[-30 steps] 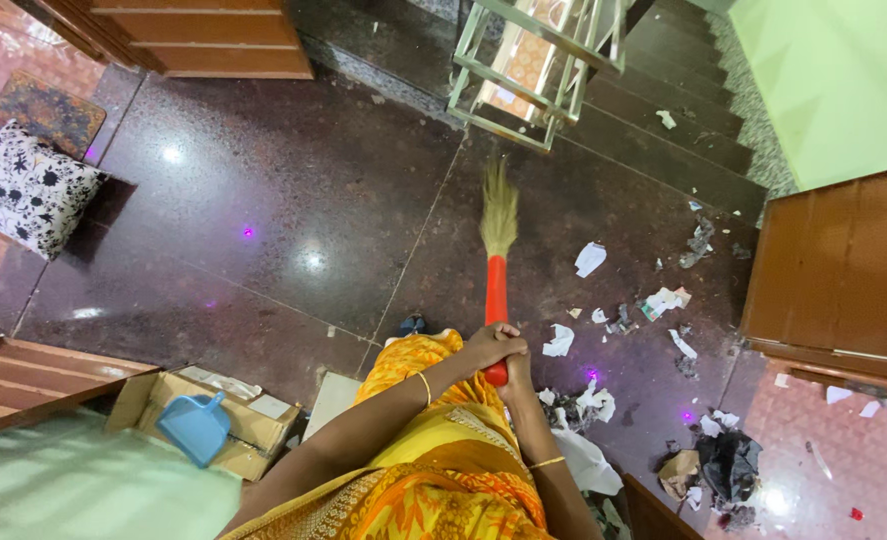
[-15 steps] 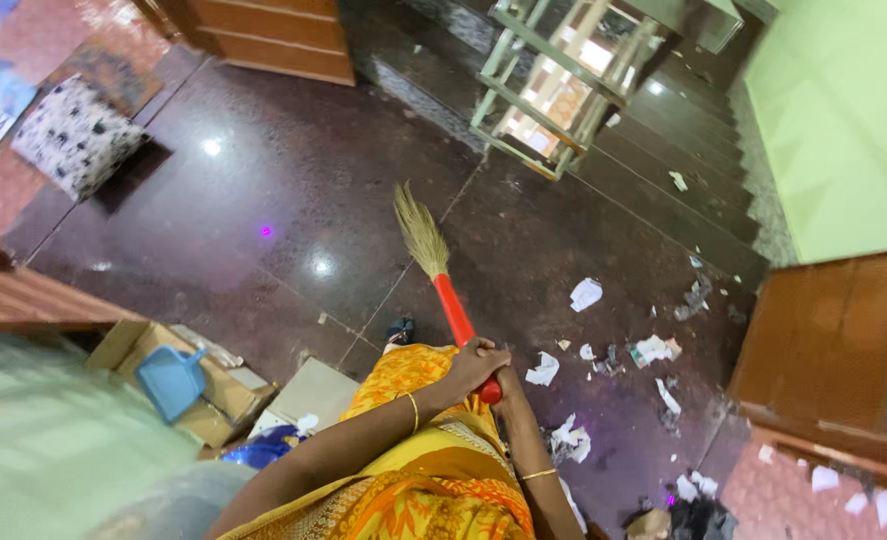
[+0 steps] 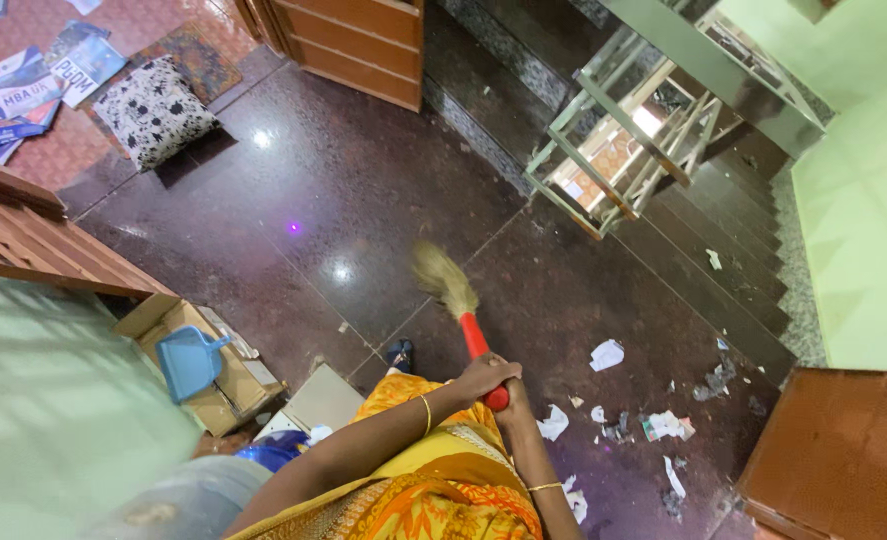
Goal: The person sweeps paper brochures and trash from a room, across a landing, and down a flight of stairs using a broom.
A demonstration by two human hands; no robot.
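I had both hands wrapped shut on the broom (image 3: 460,310): left hand (image 3: 483,377) over the red handle's end, right hand (image 3: 511,400) just beneath. Its straw head rested on the dark floor (image 3: 293,180), left of the paper scraps (image 3: 608,354). It seemed light, stiff-handled, soft-bristled, best gripped at the handle.

Garment (image 3: 433,490): yellow-orange patterned drape. Bare forearms. 1 thin gold bangle (image 3: 426,412) per wrist, 2 in total.
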